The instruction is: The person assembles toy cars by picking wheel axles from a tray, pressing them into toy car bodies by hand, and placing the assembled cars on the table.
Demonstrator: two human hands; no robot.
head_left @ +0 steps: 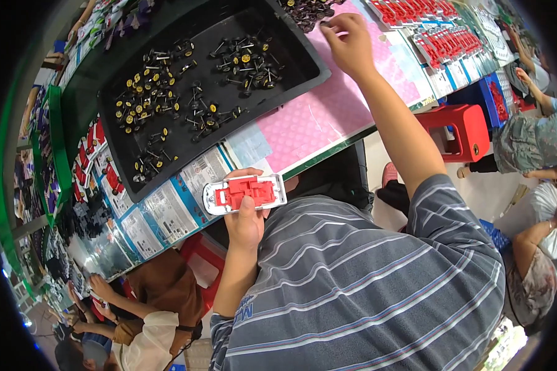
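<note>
My left hand is closed around a toy car body, a white shell with a red interior, its open underside facing up. The thumb presses on the red part. Reaching far to the right of the tray, my right hand has its thumb and index finger close together on a small dark part, whose kind is too small to tell. Just left of that hand lies a pile of small dark parts at the table's far side.
A large black tray holds toy wheel axles with black and yellow wheels. Rows of red and white car bodies lie at the far right. More red and white cars are left of the tray. A red stool and co-workers are nearby.
</note>
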